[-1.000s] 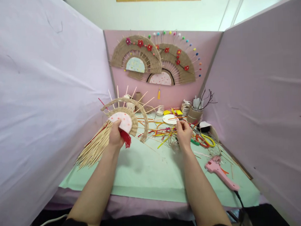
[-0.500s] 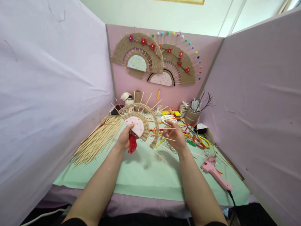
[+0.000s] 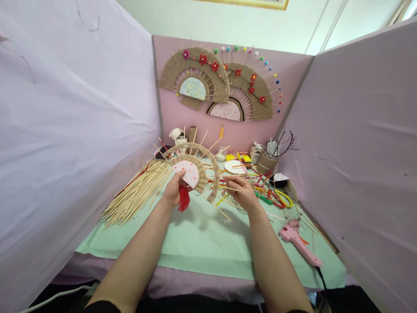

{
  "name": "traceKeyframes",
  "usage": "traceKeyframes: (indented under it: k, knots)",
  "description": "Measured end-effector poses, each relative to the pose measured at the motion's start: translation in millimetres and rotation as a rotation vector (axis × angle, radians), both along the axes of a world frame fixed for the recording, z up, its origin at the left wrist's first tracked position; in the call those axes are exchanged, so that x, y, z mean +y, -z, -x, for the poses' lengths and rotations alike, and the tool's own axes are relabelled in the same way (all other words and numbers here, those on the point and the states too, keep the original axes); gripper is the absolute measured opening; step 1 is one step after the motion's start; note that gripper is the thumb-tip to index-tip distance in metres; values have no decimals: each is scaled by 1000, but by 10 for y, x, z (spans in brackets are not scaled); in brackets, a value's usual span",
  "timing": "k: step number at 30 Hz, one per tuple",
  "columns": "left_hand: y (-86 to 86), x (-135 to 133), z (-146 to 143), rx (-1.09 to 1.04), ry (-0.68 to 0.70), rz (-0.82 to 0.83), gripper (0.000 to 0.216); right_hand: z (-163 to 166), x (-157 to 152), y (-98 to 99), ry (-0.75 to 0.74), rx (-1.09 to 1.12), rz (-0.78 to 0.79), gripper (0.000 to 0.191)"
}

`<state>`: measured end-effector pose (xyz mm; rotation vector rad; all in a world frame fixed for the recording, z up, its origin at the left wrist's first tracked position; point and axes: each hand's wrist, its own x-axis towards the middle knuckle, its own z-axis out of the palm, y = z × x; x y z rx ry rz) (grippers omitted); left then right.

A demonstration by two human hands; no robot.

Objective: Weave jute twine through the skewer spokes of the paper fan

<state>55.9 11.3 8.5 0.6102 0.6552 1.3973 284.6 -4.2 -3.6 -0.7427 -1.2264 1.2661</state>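
My left hand grips a half-round woven fan by its lower middle, the thumb on the pink-spotted white centre. Bare wooden sticks fan out from its twine bands. A red tassel hangs just below that hand. At the fan's right side, my right hand is closed, with fingers pinched on one of the outer sticks; another stick crosses in front of its fingers.
A pile of thin sticks lies at left. Coloured cords and a white oval disc are behind my right hand. A pink glue gun rests at right. Cans and a twig holder stand at the back, below two decorated fans.
The fingers of my right hand have drawn together at the outer sticks and the hand has shifted slightly. My left hand holds the fan almost in place; the view has shifted a little.
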Motion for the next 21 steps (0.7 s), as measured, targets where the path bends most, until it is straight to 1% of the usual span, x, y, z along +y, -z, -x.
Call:
traceKeyframes:
  k: [2, 5, 7, 10, 12, 15, 18, 21]
  knots:
    - [-9, 14, 11, -19, -49, -7, 16, -9, 3, -11, 2, -7, -5, 22]
    - [-19, 30, 26, -30, -127, -22, 19, -49, 26, -6, 26, -76, -16, 23]
    - [-18, 39, 34, -25, -180, -42, 21, -86, 50, 4, 83, -131, -28, 24]
    - [-10, 50, 45, -2, -243, -79, 25, -130, 81, 12, 209, -198, -47, 24]
    - [-4, 57, 49, 14, -277, -100, 27, -143, 93, 10, 272, -197, -54, 25]
    - [6, 65, 50, 36, -321, -109, 29, -141, 97, 9, 320, -175, -63, 24]
    - [24, 76, 48, 38, -358, -99, 29, -124, 99, 23, 317, -184, -84, 23]
    - [42, 92, 49, -13, -364, -99, 28, -106, 102, 35, 239, -153, -88, 25]
